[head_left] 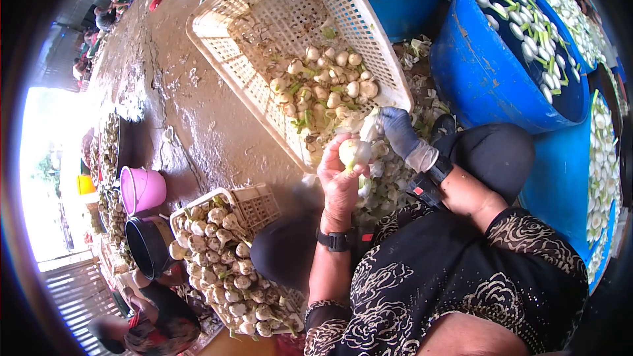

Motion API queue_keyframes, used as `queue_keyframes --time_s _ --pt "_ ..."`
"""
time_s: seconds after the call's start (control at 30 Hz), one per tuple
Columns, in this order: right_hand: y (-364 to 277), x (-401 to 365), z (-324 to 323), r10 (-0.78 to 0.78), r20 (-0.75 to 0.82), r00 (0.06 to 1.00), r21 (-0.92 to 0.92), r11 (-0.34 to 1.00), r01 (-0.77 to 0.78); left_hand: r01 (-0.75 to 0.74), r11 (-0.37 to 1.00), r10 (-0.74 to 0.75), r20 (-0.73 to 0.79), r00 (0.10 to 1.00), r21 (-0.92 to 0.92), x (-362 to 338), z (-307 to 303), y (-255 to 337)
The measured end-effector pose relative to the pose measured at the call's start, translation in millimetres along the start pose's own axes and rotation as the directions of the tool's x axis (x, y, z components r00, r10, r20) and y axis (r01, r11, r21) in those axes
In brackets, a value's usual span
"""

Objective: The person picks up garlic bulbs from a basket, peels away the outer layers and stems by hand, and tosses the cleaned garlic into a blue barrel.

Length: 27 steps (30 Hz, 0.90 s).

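Note:
My bare left hand (pixel 338 170) is closed around a white onion-like bulb (pixel 356 152), its pale round side showing between thumb and fingers. Close by, my gloved right hand (pixel 399 133) pinches a pale, whitish-green layer (pixel 372 124) at the upper side of the bulb; whether it is still joined to the bulb is hard to see. Both hands are over the near rim of a cream plastic crate (pixel 382 33) holding several rough bulbs (pixel 330 79) with green stems and loose skins. Beneath the hands lies a heap of pale peelings (pixel 386 188).
A blue tub (pixel 471 53) on the right holds smooth white bulbs (pixel 537 36) in water. At lower left stands a crate of unpeeled bulbs (pixel 221 257), near a pink bucket (pixel 143 190) and a black bucket (pixel 146 247). Another person (pixel 151 320) sits at the bottom left.

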State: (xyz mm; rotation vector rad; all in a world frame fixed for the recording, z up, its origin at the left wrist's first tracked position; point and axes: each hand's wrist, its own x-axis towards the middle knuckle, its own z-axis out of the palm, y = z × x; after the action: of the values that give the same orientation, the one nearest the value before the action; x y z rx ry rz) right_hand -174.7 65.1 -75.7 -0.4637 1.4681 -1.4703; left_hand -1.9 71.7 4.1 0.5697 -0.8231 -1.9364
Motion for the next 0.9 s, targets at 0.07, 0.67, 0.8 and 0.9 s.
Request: queue_keyframes --time_s 0.07,0.67,0.8,0.9 --pt "-10 -20 3 -0.249 0.531 0.810 -0.395 0.773 0.496 0.021 0.998 -0.023 -0.034 0.999 -0.063 2 -11 0" --pt "-70 -56 16 -0.541 0.570 0.618 -0.428 0.447 0.786 -0.028 0.970 0.083 -0.222 0.972 0.243 5 -17 -23" --pt "-69 -52 15 -0.503 0.612 0.610 -0.522 0.323 0.790 0.017 0.951 0.066 -0.259 0.963 0.307 4 -11 -17" --pt "-71 -52 15 -0.434 0.582 0.688 -0.569 0.387 0.725 0.118 0.930 -0.017 -0.281 0.959 0.348 1 -10 -13"
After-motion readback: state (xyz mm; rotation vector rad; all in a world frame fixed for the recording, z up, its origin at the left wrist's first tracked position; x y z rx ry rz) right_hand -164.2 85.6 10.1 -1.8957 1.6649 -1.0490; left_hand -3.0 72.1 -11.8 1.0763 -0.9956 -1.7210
